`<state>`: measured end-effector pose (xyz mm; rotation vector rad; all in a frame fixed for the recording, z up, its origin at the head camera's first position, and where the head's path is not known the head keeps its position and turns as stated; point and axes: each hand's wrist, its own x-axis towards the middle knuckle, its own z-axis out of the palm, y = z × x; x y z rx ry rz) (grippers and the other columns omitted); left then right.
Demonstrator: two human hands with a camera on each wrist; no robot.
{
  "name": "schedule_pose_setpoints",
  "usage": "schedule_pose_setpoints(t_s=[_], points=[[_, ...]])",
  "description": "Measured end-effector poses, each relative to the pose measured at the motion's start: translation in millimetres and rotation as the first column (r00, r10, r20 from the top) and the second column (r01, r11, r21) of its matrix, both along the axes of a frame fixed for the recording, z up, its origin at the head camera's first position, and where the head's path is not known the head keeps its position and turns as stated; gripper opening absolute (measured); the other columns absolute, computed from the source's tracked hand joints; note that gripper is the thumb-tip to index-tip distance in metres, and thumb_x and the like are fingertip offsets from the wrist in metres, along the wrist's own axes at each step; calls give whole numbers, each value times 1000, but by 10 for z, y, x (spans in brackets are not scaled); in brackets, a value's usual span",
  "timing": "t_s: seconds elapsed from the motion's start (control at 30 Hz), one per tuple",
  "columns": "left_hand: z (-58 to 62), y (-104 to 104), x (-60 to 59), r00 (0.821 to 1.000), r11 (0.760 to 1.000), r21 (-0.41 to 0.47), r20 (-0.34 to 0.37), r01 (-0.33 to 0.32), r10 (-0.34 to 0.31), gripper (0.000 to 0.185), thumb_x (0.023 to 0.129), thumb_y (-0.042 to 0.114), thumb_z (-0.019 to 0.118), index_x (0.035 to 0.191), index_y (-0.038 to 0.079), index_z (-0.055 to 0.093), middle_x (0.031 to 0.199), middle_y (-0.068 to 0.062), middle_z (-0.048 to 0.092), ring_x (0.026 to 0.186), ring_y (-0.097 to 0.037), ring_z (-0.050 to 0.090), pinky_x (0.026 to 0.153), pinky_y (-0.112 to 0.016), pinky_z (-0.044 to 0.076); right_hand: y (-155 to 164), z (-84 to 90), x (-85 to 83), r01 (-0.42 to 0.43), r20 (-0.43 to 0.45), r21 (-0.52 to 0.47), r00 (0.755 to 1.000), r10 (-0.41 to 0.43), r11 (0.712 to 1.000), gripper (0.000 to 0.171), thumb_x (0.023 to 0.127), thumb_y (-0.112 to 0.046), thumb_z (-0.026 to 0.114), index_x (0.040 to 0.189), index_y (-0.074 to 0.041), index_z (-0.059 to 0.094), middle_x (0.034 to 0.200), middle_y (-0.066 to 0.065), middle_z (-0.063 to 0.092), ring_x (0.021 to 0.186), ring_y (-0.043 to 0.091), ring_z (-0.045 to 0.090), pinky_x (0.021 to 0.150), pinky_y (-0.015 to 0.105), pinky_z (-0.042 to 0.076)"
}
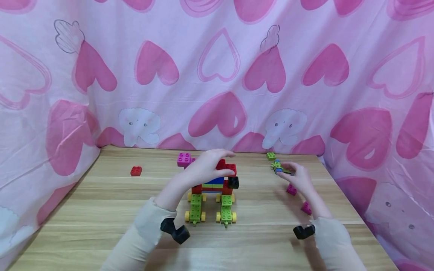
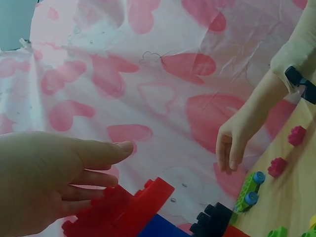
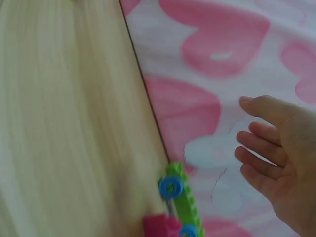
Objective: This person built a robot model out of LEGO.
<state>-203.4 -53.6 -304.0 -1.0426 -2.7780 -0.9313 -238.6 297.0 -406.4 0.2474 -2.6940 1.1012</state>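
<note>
My left hand (image 1: 207, 164) is stretched over the top of a brick build, with the thumb apart from the fingers. In the left wrist view its fingertips lie beside red bricks (image 2: 153, 202); whether they touch cannot be told. The build has a blue brick (image 1: 213, 180), a black brick (image 1: 233, 182) and green wheeled bases (image 1: 195, 212) with yellow wheels. My right hand (image 1: 300, 178) hovers empty, fingers loosely bent, near a green wheeled base (image 2: 249, 190) with blue wheels. The left wrist view shows a gap between that hand and the base.
Two magenta bricks (image 1: 291, 189) lie on the right of the wooden table (image 1: 112, 210). A green brick (image 1: 271, 156) is at the back right, and a red brick (image 1: 136, 171) at the left. Heart-patterned cloth (image 1: 217, 75) hangs behind and at both sides.
</note>
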Motion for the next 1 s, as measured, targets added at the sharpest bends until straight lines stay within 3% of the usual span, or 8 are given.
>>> schedule_pose_setpoints(t_s=[0.1, 0.27, 0.4, 0.5, 0.6, 0.83, 1.0], points=[[-31, 25, -18, 1000, 1000, -11, 6, -4, 5, 52, 88, 31, 73, 134, 11, 58, 134, -6, 62, 128, -22, 55, 104, -38, 48, 128, -67, 27, -6, 96, 0, 995, 6, 1000, 48, 92, -17, 69, 129, 10, 55, 127, 30, 59, 118, 45, 56, 102, 56, 44], [-69, 32, -47, 1000, 999, -26, 22, -22, 22, 52, 87, 31, 74, 133, 11, 59, 133, -5, 63, 127, -21, 56, 103, -37, 49, 294, -197, 51, -17, 186, 44, 982, 8, 999, 52, 92, -24, 68, 131, 8, 54, 131, 29, 57, 123, 47, 49, 104, 60, 40], [-89, 40, -67, 999, 998, -51, 23, -35, 36, 54, 86, 32, 75, 134, 12, 59, 132, -5, 63, 125, -21, 57, 102, -37, 50, 416, -327, 45, -40, 216, 79, 976, 22, 996, 51, 90, -22, 70, 128, 9, 56, 129, 30, 58, 121, 49, 49, 101, 60, 42], [-88, 53, -79, 999, 997, -75, 21, -35, 36, 56, 86, 33, 75, 134, 12, 59, 132, -5, 64, 125, -21, 58, 103, -37, 50, 502, -419, 30, -51, 229, 87, 973, 30, 995, 53, 86, -18, 74, 128, 11, 56, 124, 31, 60, 113, 44, 55, 92, 48, 50], [-76, 61, -85, 999, 995, -96, 21, -31, 34, 56, 84, 31, 77, 134, 11, 59, 132, -6, 64, 124, -22, 58, 103, -38, 50, 555, -471, 22, -48, 254, 106, 967, 19, 993, 58, 83, -19, 78, 128, 10, 56, 119, 29, 62, 107, 37, 59, 82, 35, 51], [-70, 61, -89, 999, 990, -131, 14, -43, 45, 58, 81, 24, 81, 133, 10, 60, 130, -6, 65, 123, -22, 59, 103, -37, 49, 587, -527, 19, -48, 286, 158, 958, 1, 986, 60, 81, -18, 80, 129, 9, 55, 116, 29, 62, 105, 37, 59, 88, 45, 50], [-67, 65, -83, 998, 990, -131, 20, -52, 55, 56, 81, 22, 81, 132, 9, 61, 129, -6, 66, 122, -23, 59, 103, -38, 49, 594, -546, 8, -47, 295, 165, 955, -4, 985, 55, 80, -14, 79, 125, 10, 57, 111, 28, 62, 100, 35, 59, 82, 40, 50]])
